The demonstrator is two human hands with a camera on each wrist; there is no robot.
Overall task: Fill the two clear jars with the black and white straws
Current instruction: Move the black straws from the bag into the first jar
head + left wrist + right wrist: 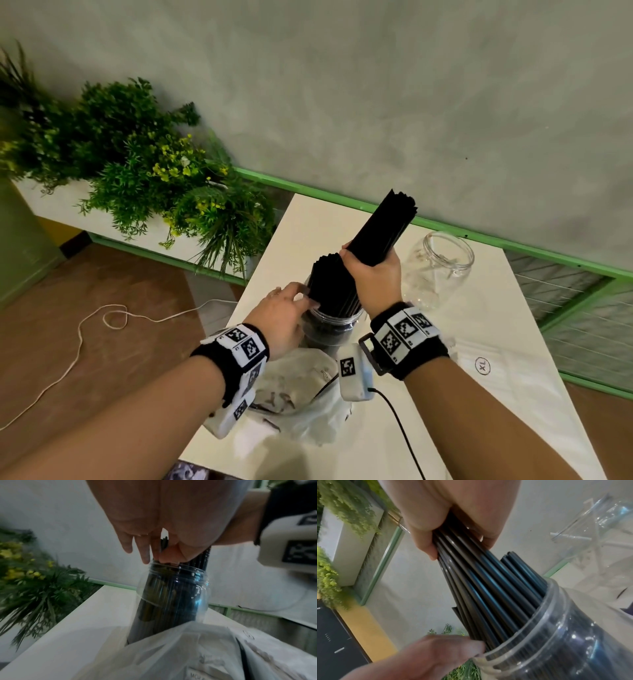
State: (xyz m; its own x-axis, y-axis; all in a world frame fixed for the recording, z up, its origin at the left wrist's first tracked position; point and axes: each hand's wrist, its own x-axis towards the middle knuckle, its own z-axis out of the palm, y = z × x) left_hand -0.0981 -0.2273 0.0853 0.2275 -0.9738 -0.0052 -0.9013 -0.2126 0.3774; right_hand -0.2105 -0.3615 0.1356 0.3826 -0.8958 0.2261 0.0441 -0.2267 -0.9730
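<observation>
Right hand [373, 274] wrapped round a thick bundle of long black plastic straws [387, 229], long axis tilted up and away, lower ends already inside the near clear plastic jar [329, 329]. Left hand [287, 308] at the jar's mouth, fingers seemingly straight, pressing standing straws aside. Second clear jar [442, 263] further right, on its side.

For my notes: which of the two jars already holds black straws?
The near jar between the hands; the far jar holds none.
</observation>
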